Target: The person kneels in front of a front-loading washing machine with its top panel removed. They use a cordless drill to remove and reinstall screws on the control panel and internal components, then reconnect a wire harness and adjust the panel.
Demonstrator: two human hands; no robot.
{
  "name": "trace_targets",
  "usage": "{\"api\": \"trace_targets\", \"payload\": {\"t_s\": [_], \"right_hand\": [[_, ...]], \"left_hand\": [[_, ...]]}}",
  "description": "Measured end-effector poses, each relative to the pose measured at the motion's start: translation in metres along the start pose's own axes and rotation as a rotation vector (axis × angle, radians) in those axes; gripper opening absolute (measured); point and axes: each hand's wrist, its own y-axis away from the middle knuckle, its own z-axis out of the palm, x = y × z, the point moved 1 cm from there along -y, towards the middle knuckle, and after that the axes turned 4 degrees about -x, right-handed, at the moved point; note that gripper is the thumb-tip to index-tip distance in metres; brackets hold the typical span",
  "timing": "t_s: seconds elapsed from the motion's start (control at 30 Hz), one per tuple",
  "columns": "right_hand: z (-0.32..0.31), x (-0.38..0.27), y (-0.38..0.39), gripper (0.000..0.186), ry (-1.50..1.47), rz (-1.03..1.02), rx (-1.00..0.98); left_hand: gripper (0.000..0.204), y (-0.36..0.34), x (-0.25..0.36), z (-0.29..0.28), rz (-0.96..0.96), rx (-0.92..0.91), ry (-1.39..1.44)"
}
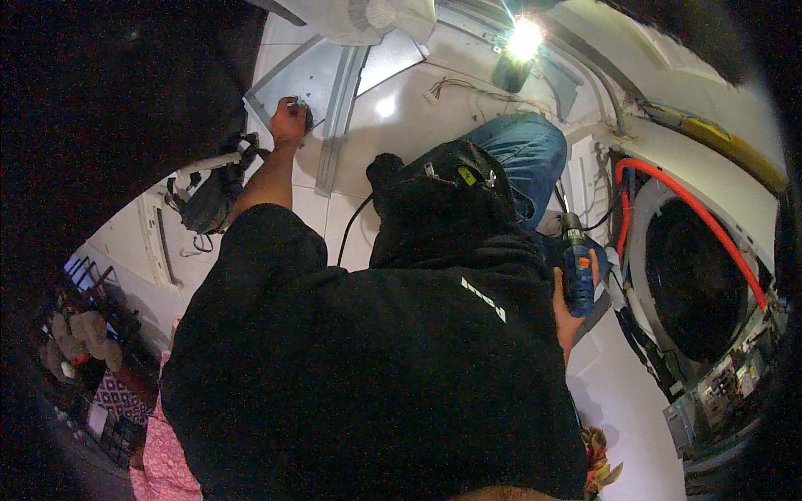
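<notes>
My left hand (288,119) reaches out over a flat metal panel (276,79) lying on the floor. Its fingers are closed at a small dark cluster on the panel's edge; what they hold is too small to make out. Small dark bits, perhaps screws, are scattered on the panel close by. A long metal channel strip (338,125) lies beside it. At my right side, my right hand (570,321) is wrapped round a blue power drill (578,280), its chuck pointing away from me.
To the right stands an opened washing machine with a dark round drum opening (697,280) and a red hose (710,209). A bright lamp (524,40) shines ahead, near loose wires (459,83). A black strapped bag (209,196) sits left; plush toys (83,338) lie farther left.
</notes>
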Motion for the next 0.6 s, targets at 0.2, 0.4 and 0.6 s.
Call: {"api": "trace_targets", "payload": {"t_s": [0.2,0.4,0.6], "right_hand": [[0.000,-0.003,0.000,0.068,-0.030,0.024,0.004],[0.001,-0.008,0.002,0.067,-0.065,0.009,0.009],[0.004,-0.001,0.002,0.067,-0.039,-0.027,0.033]], "left_hand": [[0.027,-0.015,-0.010,0.011,-0.027,-0.034,-0.363],[0.028,-0.039,-0.046,0.036,0.111,-0.110,-0.694],[0.028,-0.051,-0.061,0.054,0.042,-0.162,-0.727]]}}
